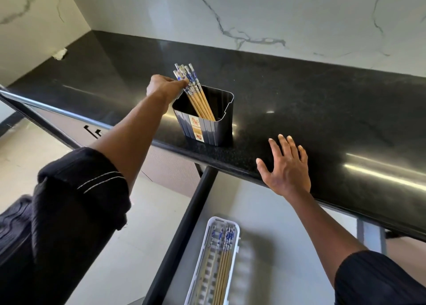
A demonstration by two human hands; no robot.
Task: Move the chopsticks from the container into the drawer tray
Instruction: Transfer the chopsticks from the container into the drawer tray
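Note:
A dark ribbed container (207,129) stands near the front edge of the black counter. Several wooden chopsticks (198,97) with blue-and-white patterned tops lean out of it to the left. My left hand (164,87) reaches over the container's left rim, fingertips pinched on the patterned ends of the chopsticks. My right hand (287,167) rests flat on the counter to the right of the container, fingers spread, holding nothing. Below, a white slotted tray (237,228) lies in the open drawer, with several chopsticks (224,256) lying lengthwise in it.
The black counter (322,111) runs along a white marble wall. The open grey drawer (276,235) juts out under the counter's edge, its dark left side (184,235) running toward me. A cabinet with a black handle (92,130) lies at the left.

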